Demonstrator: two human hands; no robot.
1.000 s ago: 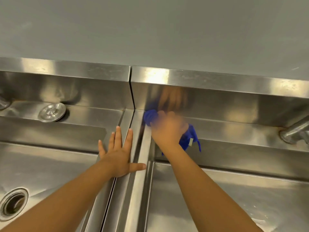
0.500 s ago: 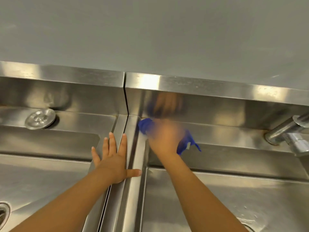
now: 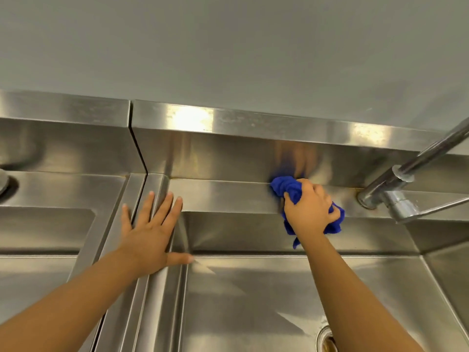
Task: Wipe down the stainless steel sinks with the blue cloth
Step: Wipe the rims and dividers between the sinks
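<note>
My right hand [image 3: 308, 212] was curled tight round the blue cloth [image 3: 288, 189], fingers and thumb closed on a bunched wad of it. On my feed I saw the cloth pressed on the back ledge [image 3: 223, 196] of the right sink [image 3: 253, 301]. Its front lump touched the corner where the ledge met the backsplash [image 3: 215, 156]. Loose folds stuck out below the palm, and one tail hung over the basin's rear wall. The steel above gave a blurred reflection of hand and cloth. The faucet [image 3: 396, 196] stood to the right of the cloth, near but apart from it. My left hand [image 3: 149, 232] lay flat and spread, holding nothing. Its palm was down on the paired rims [image 3: 142, 288] between the left sink [image 3: 38, 275] and the right one, the thumb reaching over the right basin's corner. A drain [image 3: 324, 339] showed at the bottom edge, beside my right forearm. A plain grey wall [image 3: 228, 47] filled the top of the view.
</note>
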